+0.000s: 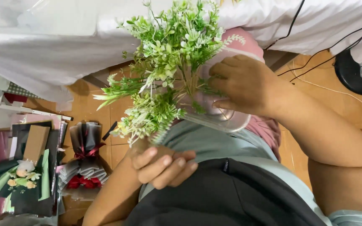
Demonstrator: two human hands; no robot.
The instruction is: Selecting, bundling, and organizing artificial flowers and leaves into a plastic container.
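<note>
Left hand (164, 165) is low in the middle of the view, fingers curled tight around the stems of a green sprig bunch (168, 62), gripping it from below. The bunch fans upward, leafy and pale-tipped, filling the top centre and hiding much of what lies behind it. Right hand (241, 83) reaches in from the right, fingers bent and pinching among the stems where they cross a clear plastic sheet (221, 117). A pink cloth (269, 129) shows under that sheet, on the lap. To the left on the tiled floor (118, 150) stands a red bouquet (82, 171) in black wrap, and further left a pale one (21, 175) in dark paper. White cloth (42, 46) hangs across the top. Black cables (348, 44) trail at upper right beside a fan base (357, 71).
</note>
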